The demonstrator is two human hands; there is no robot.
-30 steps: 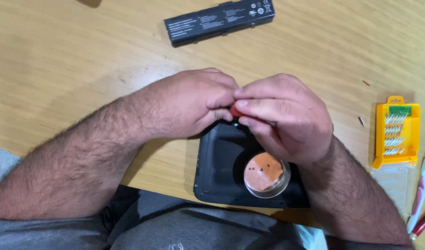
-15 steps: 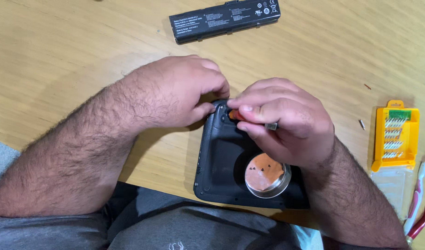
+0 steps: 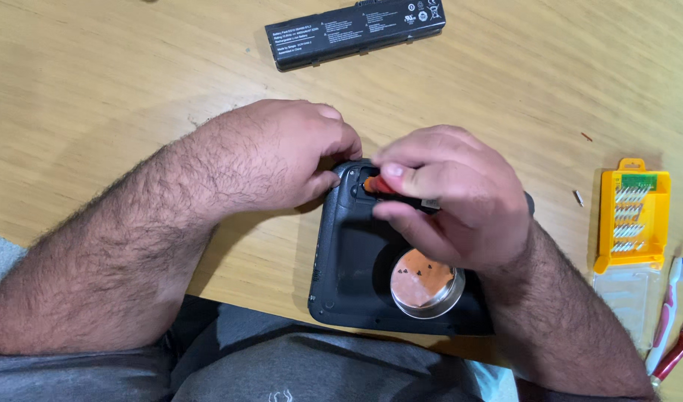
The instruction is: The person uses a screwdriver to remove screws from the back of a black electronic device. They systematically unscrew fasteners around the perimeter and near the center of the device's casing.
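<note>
Two bare hands over a black plastic device (image 3: pixel 356 268) lying on the wooden desk (image 3: pixel 96 89), left hand (image 3: pixel 282 160) palm down, fingers curled on its top corner, right hand (image 3: pixel 453 201) arched, fingers pinching a small orange-handled screwdriver (image 3: pixel 379 184) against it.

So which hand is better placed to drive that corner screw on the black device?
Probably the right hand: it already grips the red-handled screwdriver at the black device's top corner. The left hand only steadies that edge.
</note>
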